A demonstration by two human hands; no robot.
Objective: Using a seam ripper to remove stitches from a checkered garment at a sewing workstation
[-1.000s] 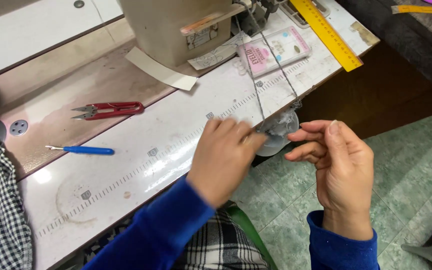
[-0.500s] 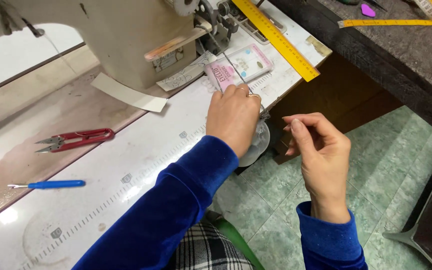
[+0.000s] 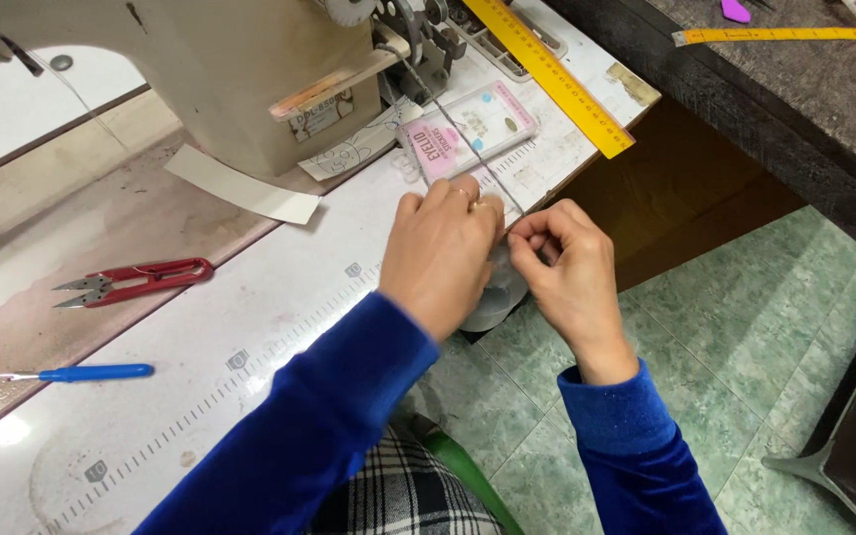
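Note:
My left hand and my right hand meet at the front edge of the sewing table, fingertips pinched together. A thin grey thread runs taut from the winder parts at the right end of the beige sewing machine down to the pinch between my hands. A pale bobbin-like object shows just under my hands, mostly hidden. Both sleeves are blue velvet.
Red thread snips and a blue-handled seam ripper lie on the left of the table. A pink needle packet and a yellow ruler sit beyond my hands. A yellow tape measure lies on the dark counter to the right.
My right hand has come in from off the table edge to meet the left hand, and both have shifted toward the machine's right end. The view has panned right.

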